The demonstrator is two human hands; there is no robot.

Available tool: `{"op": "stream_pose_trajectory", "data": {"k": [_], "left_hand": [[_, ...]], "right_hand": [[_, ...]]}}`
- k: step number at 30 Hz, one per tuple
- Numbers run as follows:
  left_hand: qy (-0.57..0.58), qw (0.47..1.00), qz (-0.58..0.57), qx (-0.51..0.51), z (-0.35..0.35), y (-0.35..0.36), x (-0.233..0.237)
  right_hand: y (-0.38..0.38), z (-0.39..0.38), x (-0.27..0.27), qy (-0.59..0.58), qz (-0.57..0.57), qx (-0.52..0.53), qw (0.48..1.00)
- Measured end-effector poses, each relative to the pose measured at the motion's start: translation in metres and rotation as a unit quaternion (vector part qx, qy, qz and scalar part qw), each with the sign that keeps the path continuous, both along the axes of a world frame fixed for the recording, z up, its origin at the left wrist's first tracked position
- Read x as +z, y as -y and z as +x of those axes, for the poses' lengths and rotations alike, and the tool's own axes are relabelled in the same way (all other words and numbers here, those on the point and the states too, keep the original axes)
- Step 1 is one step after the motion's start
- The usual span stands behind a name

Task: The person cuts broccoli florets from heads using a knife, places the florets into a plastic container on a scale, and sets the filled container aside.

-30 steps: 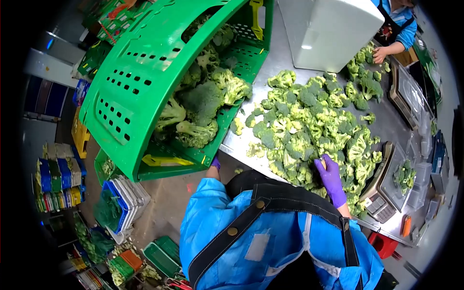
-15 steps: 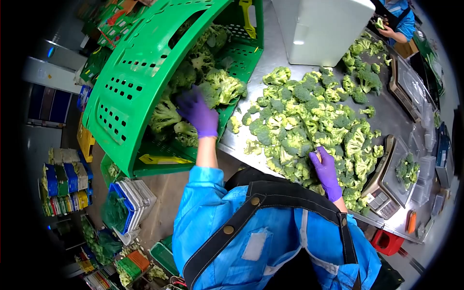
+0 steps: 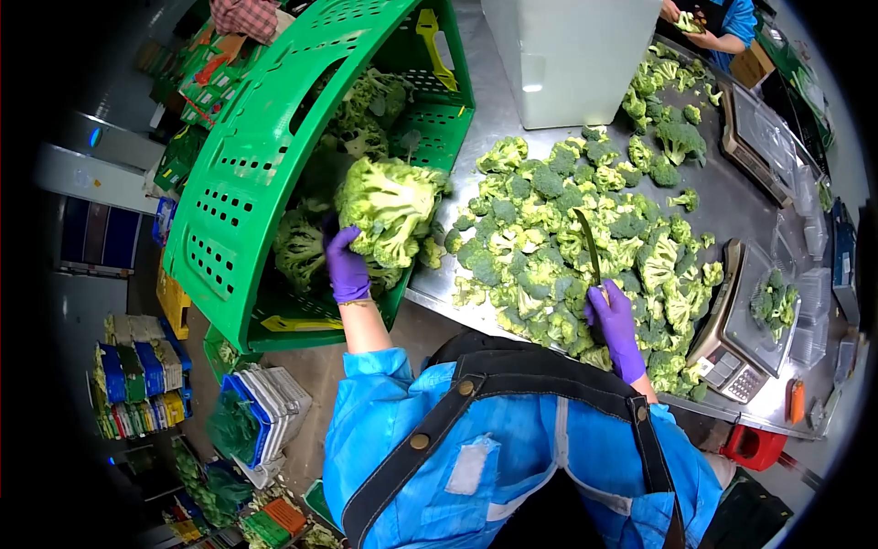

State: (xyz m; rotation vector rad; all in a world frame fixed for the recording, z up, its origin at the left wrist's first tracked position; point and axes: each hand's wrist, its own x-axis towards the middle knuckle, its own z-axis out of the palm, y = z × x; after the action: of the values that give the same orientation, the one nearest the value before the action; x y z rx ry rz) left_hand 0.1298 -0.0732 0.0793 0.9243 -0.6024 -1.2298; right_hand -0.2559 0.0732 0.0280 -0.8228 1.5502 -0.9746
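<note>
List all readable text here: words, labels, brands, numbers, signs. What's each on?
None readable.
Near scale: keypad markings and white label too small to read.
Stacked multicoloured items at left: any print too small and blurred.
Pale patch on the blue clothing: no legible writing.
Green crate and knife: no lettering I can make out.

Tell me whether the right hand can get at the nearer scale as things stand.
Probably yes: only loose broccoli florets seem to lie between the right hand and the nearer scale. That hand is holding a knife, though, so pressing keys may be awkward.
</note>
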Motion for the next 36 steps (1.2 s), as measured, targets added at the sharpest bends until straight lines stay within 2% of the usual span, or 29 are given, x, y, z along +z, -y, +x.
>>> {"op": "stream_pose_trajectory", "data": {"k": [1, 2, 6, 8, 10, 11, 12, 14, 15, 16, 18, 19, 20, 21, 22, 23, 24, 25, 26, 27, 28, 30, 32, 33, 34, 36], "left_hand": [[-0.068, 0.996, 0.041, -0.03, -0.009, -0.004, -0.008], [-0.159, 0.98, 0.051, -0.109, -0.017, 0.001, -0.016], [-0.18, 0.964, 0.124, -0.151, -0.084, 0.005, -0.035], [-0.146, 0.967, 0.121, -0.17, -0.115, 0.004, -0.039], [-0.303, 0.89, 0.156, -0.304, -0.135, 0.003, -0.045], [-0.345, 0.851, 0.18, -0.354, -0.142, 0.003, -0.047], [-0.29, 0.869, 0.167, -0.365, -0.144, 0.005, -0.05], [-0.126, 0.894, 0.012, -0.43, -0.152, 0.015, -0.056], [-0.001, 0.865, -0.105, -0.49, -0.163, 0.015, -0.022], [0.086, 0.831, -0.176, -0.521, -0.167, 0.022, -0.019], [0.188, 0.863, -0.241, -0.402, -0.175, 0.013, 0.003], [0.247, 0.889, -0.207, -0.324, -0.176, 0.007, 0.007], [0.294, 0.904, -0.154, -0.271, -0.179, -0.003, 0.003], [0.166, 0.926, -0.035, -0.337, -0.176, -0.009, -0.024], [0.034, 0.916, 0.084, -0.391, -0.173, -0.015, -0.05], [-0.247, 0.842, 0.22, -0.426, -0.178, -0.027, -0.047], [-0.307, 0.811, 0.185, -0.462, -0.18, -0.03, -0.06], [-0.354, 0.787, 0.207, -0.462, -0.176, -0.03, -0.07], [-0.4, 0.759, 0.23, -0.459, -0.173, -0.032, -0.076], [-0.401, 0.759, 0.233, -0.457, -0.169, -0.036, -0.086], [-0.379, 0.773, 0.212, -0.462, -0.165, -0.038, -0.096], [-0.357, 0.787, 0.193, -0.464, -0.16, -0.042, -0.097], [-0.061, 0.846, 0.118, -0.517, -0.156, -0.041, -0.088], [0.105, 0.831, 0.107, -0.536, -0.162, -0.037, -0.069], [0.105, 0.831, 0.106, -0.535, -0.168, -0.039, -0.056], [0.179, 0.906, -0.08, -0.375, -0.185, -0.045, -0.04]], "right_hand": [[0.003, 0.001, -0.007, 0.014, -0.019, 0.004, 1.0], [0.006, 0.003, -0.004, 0.012, -0.02, -0.002, 1.0], [0.021, 0.016, 0.015, 0.111, -0.073, 0.046, 0.99], [0.027, 0.018, 0.022, 0.154, -0.088, 0.058, 0.983], [0.028, 0.02, 0.033, 0.196, -0.056, 0.041, 0.978], [0.028, 0.019, 0.027, 0.223, -0.032, 0.023, 0.974], [0.029, 0.02, 0.017, 0.255, 0.031, -0.01, 0.966], [0.028, 0.022, 0.004, 0.381, 0.067, -0.068, 0.92], [0.025, 0.02, 0.005, 0.402, 0.055, -0.058, 0.912], [0.023, 0.021, 0.009, 0.392, -0.002, -0.052, 0.919], [0.021, 0.023, 0.014, 0.357, -0.086, -0.132, 0.92], [0.022, 0.02, 0.019, 0.356, -0.086, -0.133, 0.921], [0.023, 0.016, 0.024, 0.31, -0.148, -0.142, 0.928], [0.023, 0.014, 0.027, 0.265, -0.207, -0.151, 0.93], [0.024, 0.014, 0.019, 0.265, -0.205, -0.15, 0.93], [0.027, 0.014, 0.005, 0.167, -0.239, -0.118, 0.949], [0.03, 0.013, 0.002, 0.067, -0.272, -0.085, 0.956], [0.024, 0.011, 0.003, 0.088, -0.184, -0.066, 0.977], [0.024, 0.011, 0.0, 0.088, -0.182, -0.066, 0.977], [0.023, 0.011, -0.006, 0.033, -0.206, -0.045, 0.977], [0.023, 0.01, -0.009, -0.023, -0.231, -0.022, 0.973], [0.02, 0.01, 0.0, 0.023, -0.216, -0.03, 0.976], [0.018, 0.005, 0.001, 0.015, -0.194, -0.024, 0.981], [0.018, 0.004, -0.001, -0.007, -0.206, -0.026, 0.978], [0.017, 0.004, 0.001, -0.008, -0.207, -0.026, 0.978], [0.015, 0.003, 0.008, 0.054, -0.105, -0.074, 0.99]]}}
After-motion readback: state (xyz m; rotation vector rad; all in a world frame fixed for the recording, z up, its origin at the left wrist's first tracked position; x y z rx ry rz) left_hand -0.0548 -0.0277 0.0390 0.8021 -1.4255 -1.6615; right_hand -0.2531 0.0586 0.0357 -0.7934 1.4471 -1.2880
